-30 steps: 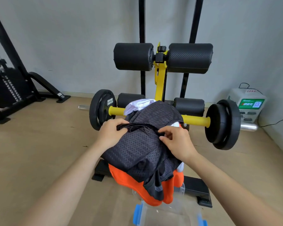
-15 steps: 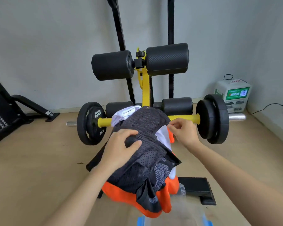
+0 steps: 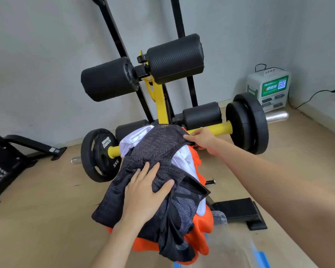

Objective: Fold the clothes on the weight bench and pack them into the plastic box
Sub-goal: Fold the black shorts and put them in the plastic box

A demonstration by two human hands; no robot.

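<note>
A heap of clothes covers the weight bench (image 3: 159, 105). On top lies a dark mesh garment (image 3: 155, 151), with a white garment (image 3: 132, 141) and an orange garment (image 3: 203, 229) under it. My left hand (image 3: 143, 194) rests flat on the near part of the mesh garment, fingers spread. At the far right corner of that garment, beside the yellow bar, my right hand (image 3: 201, 140) pinches its edge. The clear plastic box (image 3: 220, 219) with blue clips shows at the bottom right, partly hidden by the hanging clothes.
Black weight plates (image 3: 248, 122) sit on the yellow bar at both sides of the bench. Black foam rollers (image 3: 174, 59) stand behind the clothes. A white charging station (image 3: 267, 91) is by the right wall. Another black machine (image 3: 0, 171) is at the left.
My right hand has moved out to the garment's far right corner and drawn the edge sideways. My left hand has slid down and flattened on the mesh. The camera has tilted and moved closer.
</note>
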